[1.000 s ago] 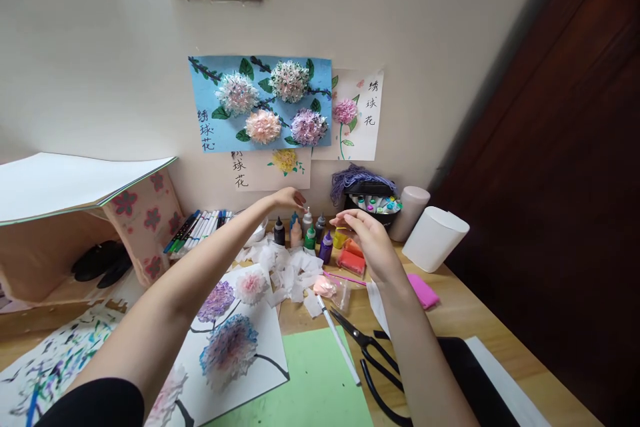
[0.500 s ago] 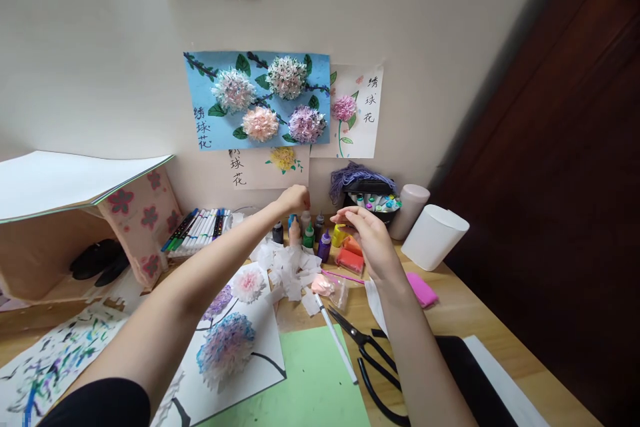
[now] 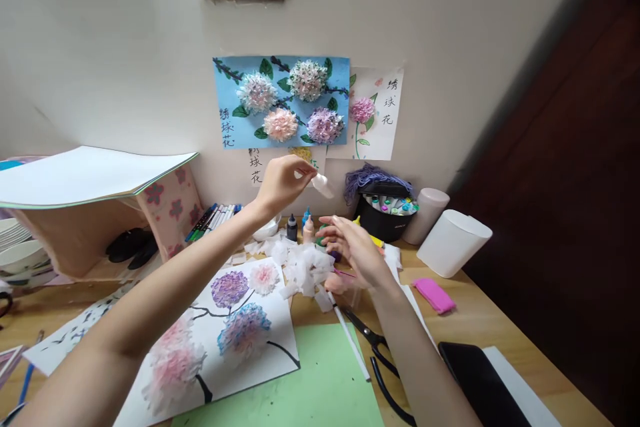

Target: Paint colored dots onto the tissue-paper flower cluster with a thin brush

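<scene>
- Change: L hand (image 3: 283, 183) now up off the table (image 3: 493, 320) w/ a white bottle (image 3: 323, 185); 0.5 s ago same hand was down in the bottle group, closed at the white one's top.
- L fingers: narrow, pinched on bottle's near end; bottle tilted, base pointing down-R, in the air in front of the wall pics. Cap detail too blurred to call.
- Meaning (judgement): pick-out of this bottle looks done; it's clear of its neighbours & free to carry.
- R hand (image 3: 355, 250): nothing seen in grip; fingers loosely curled, apart. Contact w/ things below: can't tell.
- Diff, R side: hand now sits further L over the scene, covering most of the green & purple bottles, which showed plainly 0.5 s ago.
- Black bottle (image 3: 292, 230), peach bottle (image 3: 309, 231) & blue bottle (image 3: 306, 215) remain standing behind the tissue scraps (image 3: 307, 270).
- Flower sheet (image 3: 277, 353) & scissors (image 3: 367, 332): untouched, approx. same spots.
- View swung L: bowls (image 3: 23, 253) at L edge now in frame.
</scene>
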Demonstrator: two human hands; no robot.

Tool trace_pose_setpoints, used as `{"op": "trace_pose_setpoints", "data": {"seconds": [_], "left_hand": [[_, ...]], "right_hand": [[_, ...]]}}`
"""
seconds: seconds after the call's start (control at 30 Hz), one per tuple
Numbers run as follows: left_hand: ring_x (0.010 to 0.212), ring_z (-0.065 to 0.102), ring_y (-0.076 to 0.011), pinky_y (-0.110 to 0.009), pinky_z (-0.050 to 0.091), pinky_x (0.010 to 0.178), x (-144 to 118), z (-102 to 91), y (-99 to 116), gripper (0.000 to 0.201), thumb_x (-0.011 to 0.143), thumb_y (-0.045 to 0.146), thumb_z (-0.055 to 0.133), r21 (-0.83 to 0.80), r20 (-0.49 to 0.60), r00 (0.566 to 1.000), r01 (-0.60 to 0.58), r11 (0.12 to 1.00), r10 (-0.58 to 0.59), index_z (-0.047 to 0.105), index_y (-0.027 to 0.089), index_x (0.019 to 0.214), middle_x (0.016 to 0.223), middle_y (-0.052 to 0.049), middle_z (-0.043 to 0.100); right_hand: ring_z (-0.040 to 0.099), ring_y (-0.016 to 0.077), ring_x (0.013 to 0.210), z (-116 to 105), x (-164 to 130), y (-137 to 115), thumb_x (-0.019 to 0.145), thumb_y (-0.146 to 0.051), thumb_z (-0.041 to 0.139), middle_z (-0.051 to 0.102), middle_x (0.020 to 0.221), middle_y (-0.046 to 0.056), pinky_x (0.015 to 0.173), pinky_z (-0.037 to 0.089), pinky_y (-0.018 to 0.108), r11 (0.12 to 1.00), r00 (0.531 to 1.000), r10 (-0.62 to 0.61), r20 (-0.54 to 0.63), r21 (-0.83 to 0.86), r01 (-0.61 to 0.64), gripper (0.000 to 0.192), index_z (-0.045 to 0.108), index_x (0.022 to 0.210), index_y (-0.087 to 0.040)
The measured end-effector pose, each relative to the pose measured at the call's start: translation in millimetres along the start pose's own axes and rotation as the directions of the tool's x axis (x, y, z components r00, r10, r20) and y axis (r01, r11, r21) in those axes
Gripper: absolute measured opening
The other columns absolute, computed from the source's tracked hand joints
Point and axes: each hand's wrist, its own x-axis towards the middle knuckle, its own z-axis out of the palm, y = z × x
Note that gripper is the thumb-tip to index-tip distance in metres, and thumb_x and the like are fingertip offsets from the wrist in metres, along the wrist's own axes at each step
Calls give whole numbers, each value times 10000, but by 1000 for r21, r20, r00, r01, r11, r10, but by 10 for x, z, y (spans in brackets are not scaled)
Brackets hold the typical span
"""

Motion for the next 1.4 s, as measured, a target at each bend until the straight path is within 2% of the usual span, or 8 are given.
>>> {"op": "trace_pose_setpoints", "data": {"seconds": [0.13,0.23,0.43,0.57,0.73,0.9,1.07,1.4], "left_hand": [[780,695,-157,-246,521,741,-688,-530,260,48,845,209,710,-98,-127,991,-62,993,49,737,169,841,838,-40,753],[766,690,-165,-255,525,709,-1296,-830,273,43,840,212,718,-221,-155,987,2,975,-37,738,177,824,828,-44,748],[845,684,-196,-290,512,798,-2359,-1270,-58,59,835,248,722,-289,-103,918,341,894,-383,734,191,843,868,-44,737],[965,681,-230,-324,513,867,-2834,-1628,-302,203,856,340,703,-303,-100,846,475,826,-523,714,180,980,999,-76,734],[1166,609,-262,-368,482,985,-3162,-2012,-578,420,879,439,656,-382,-118,783,532,756,-610,639,166,1198,1259,-120,649],[1092,647,-281,-391,492,969,-3470,-2190,-801,443,807,435,738,-437,-142,734,555,708,-664,673,145,1135,1175,-127,689],[991,687,-275,-370,526,899,-3713,-2275,-864,483,680,417,840,-483,-150,696,568,666,-702,709,143,1055,1042,-104,735],[821,696,-217,-309,540,788,-3787,-2245,-848,382,573,375,893,-502,-226,633,576,645,-741,739,130,822,840,-60,742]], "right_hand": [[586,78,605,441,-188,104,561,-596,813,714,787,20,564,494,194,882,971,203,122,409,-236,566,698,947,-197],[539,55,583,749,-367,206,470,-490,900,652,681,-25,536,466,155,792,967,243,82,559,-246,495,682,807,-200],[539,91,642,1405,-570,439,672,-482,794,613,741,-32,546,458,209,952,980,88,177,275,-135,358,651,899,-245],[628,162,846,1980,-513,592,700,-425,762,688,903,23,749,512,286,1000,937,7,350,-20,0,315,653,907,-213],[670,211,921,2738,-511,877,733,-385,710,724,975,66,869,512,371,985,791,91,605,-171,17,309,654,967,-190],[668,191,879,3225,-672,1131,714,-312,694,725,932,46,833,522,353,970,741,116,661,-236,58,236,629,904,-188],[653,184,849,3381,-857,1258,718,-244,649,712,900,26,810,511,348,952,721,98,686,-275,132,166,621,875,-197],[592,162,720,3418,-1019,1402,688,-298,695,666,753,12,715,462,309,944,776,22,631,-270,193,149,599,734,-194]]}}
